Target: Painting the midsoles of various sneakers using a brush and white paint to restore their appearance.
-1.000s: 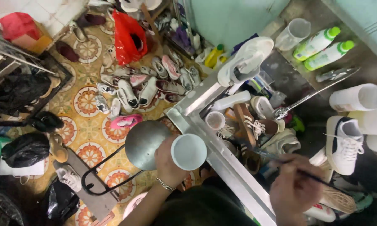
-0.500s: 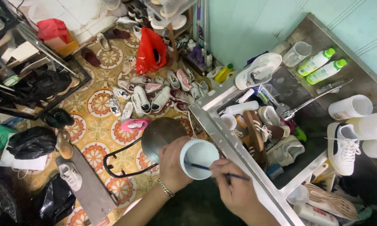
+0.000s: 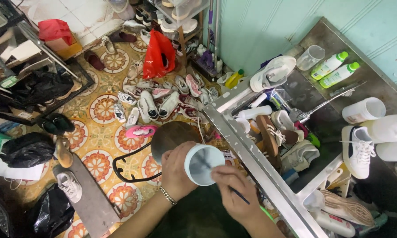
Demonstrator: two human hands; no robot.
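Left hand (image 3: 177,169) gripping white cup (image 3: 203,164), right hand (image 3: 234,193) hiding brush tip

A single head-worn camera is looking steeply down from above, close over the person's hands at lower centre. It is taking in the tiled floor (image 3: 97,110) at left and the metal sink (image 3: 251,145) at right.

The left hand (image 3: 177,169) grips a white cup (image 3: 203,164) tilted toward the camera; the right hand (image 3: 234,191) holds a thin brush (image 3: 239,195) with its tip inside the cup; shoes (image 3: 156,99) litter the tiled floor (image 3: 102,110); a metal sink (image 3: 295,200) beside them holds more shoes.
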